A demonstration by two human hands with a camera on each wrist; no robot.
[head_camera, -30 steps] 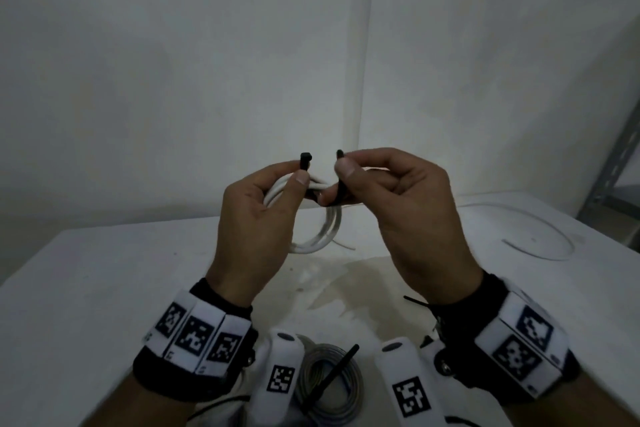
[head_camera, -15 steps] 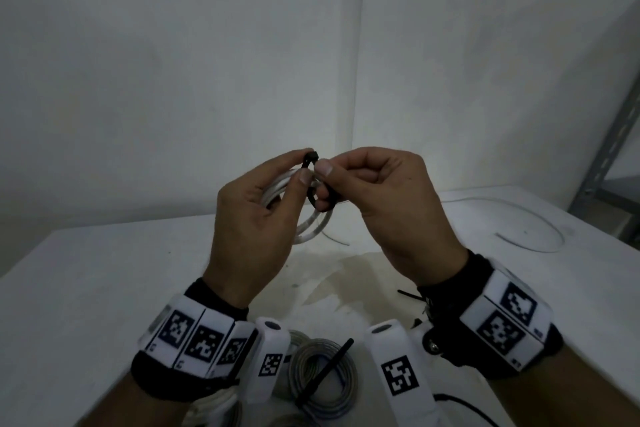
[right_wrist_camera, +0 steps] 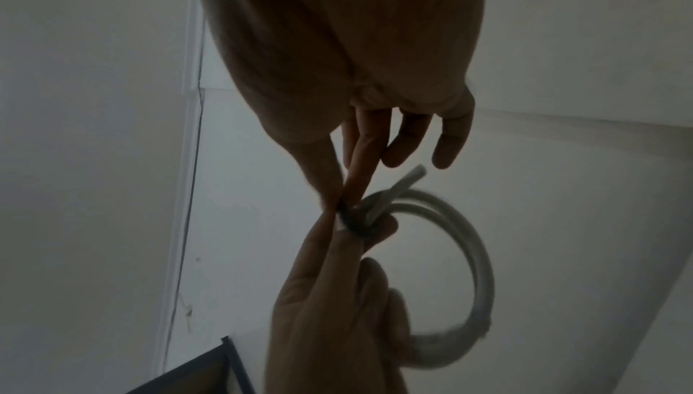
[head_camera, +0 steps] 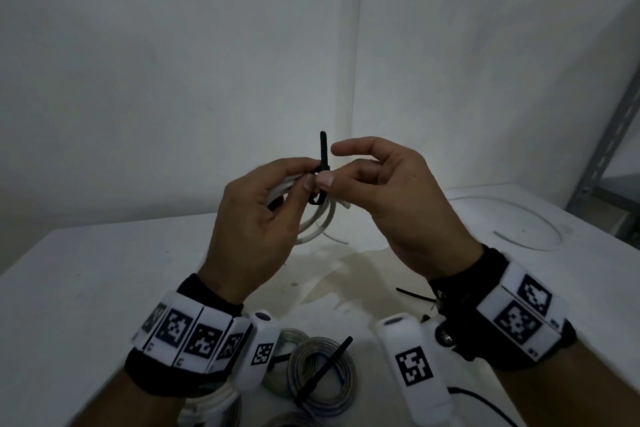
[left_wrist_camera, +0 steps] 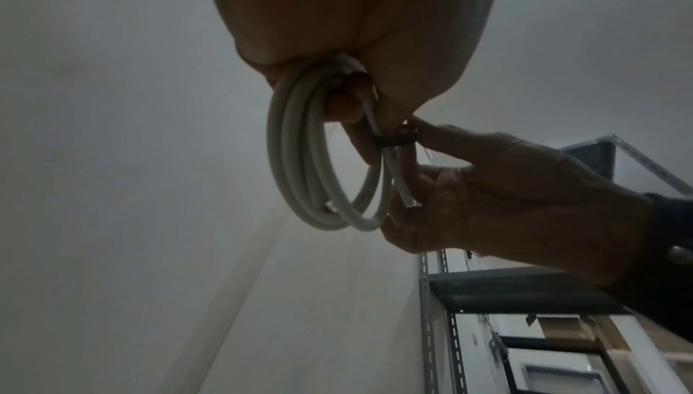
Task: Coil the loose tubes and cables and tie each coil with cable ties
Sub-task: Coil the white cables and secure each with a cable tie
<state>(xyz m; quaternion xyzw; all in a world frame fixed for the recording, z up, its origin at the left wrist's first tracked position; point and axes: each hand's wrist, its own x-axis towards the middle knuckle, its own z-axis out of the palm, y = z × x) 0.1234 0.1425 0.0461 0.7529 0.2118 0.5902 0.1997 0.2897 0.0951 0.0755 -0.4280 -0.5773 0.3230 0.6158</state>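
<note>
A small coil of white tube (head_camera: 317, 220) hangs above the table in my left hand (head_camera: 308, 173), which grips it, thumb and forefinger up by the tie's head. A black cable tie (head_camera: 323, 152) loops round the coil's top, its tail standing straight up. My right hand (head_camera: 330, 166) pinches the tie at the loop with thumb and a finger, its forefinger lifted beside the tail. The left wrist view shows the coil (left_wrist_camera: 296, 163) with the tie (left_wrist_camera: 394, 141) banded round it. In the right wrist view the tie (right_wrist_camera: 349, 219) sits where both hands' fingertips meet.
A loose white tube (head_camera: 519, 215) curves on the white table (head_camera: 86, 288) at the right. A grey cable coil (head_camera: 322, 374) with a black tie across it lies near me, more coils beside it. Spare black ties (head_camera: 412, 295) lie under my right wrist. A metal shelf (head_camera: 609, 135) stands right.
The tie's two ends, apart a second ago, have met; the tail now passes through the head and stands up. My right forefinger has lifted off it.
</note>
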